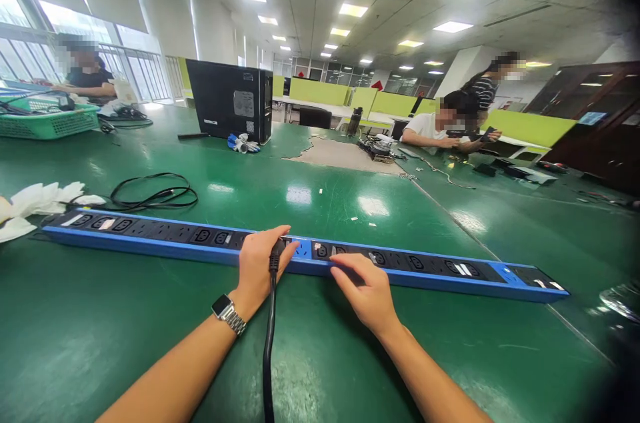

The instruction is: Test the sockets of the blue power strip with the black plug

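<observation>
A long blue power strip (165, 241) with black sockets lies across the green table (100, 336) in front of me. My left hand (260, 263), with a metal watch on the wrist, grips a black plug (275, 256) at a socket near the strip's middle. Its black cable (269, 343) runs down toward me. My right hand (365, 289) rests flat on the strip's near edge just right of the plug, fingers pressing on the blue casing, holding nothing.
A coiled black cable (153, 196) and white cloth (35, 199) lie beyond the strip at left. A black computer case (230, 99) stands farther back. A green basket (47, 121) sits far left. People sit at the far left and far right.
</observation>
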The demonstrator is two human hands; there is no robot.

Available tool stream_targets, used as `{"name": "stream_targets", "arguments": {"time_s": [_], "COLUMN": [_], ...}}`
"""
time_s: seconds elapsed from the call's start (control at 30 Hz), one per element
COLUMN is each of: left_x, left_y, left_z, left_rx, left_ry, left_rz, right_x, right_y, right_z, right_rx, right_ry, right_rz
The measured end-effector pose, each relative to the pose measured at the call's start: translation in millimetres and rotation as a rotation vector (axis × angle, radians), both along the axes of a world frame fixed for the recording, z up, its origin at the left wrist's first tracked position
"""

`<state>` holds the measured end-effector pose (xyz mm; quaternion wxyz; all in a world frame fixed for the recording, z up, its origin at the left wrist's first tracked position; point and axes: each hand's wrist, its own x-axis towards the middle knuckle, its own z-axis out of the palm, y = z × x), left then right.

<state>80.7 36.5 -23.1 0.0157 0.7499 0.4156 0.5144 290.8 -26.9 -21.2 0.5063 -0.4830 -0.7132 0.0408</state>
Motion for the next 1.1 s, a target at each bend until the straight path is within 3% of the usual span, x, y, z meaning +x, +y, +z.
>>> {"name": "stream_targets", "arguments": {"time_s": [0.13, 0.37, 0.7, 0.93, 1.1], "left_x": [-0.8, -10.1, 5.6, 19.7, 26.1], "left_y": [-2.7, -4.0, -5.2, -3.5, -6.6], "left_z": [6.1, 13.0, 6.1, 10.7, 24.8], "left_rx": [-0.066, -0.081, -0.21, -0.223, -0.307], "left_ry": [0.149, 0.255, 0.027, 0.192, 0.357], "left_rz": [-0.033, -0.235, -0.102, -0.065, -0.069], "right_x": [-1.6, -0.2, -1.0, -2.0, -2.1], "right_y": [-1.0, -0.9, 0.0, 1.0, 1.5], "right_z": [1.4, 0.8, 0.5, 2.0, 1.5], "right_rx": [0.006, -0.004, -0.011, -0.003, -0.014], "right_ry": [0.004, 0.039, 0.051, 0.044, 0.039], "right_rz": [-0.006, -0.013, -0.024, -0.031, -0.034]}}
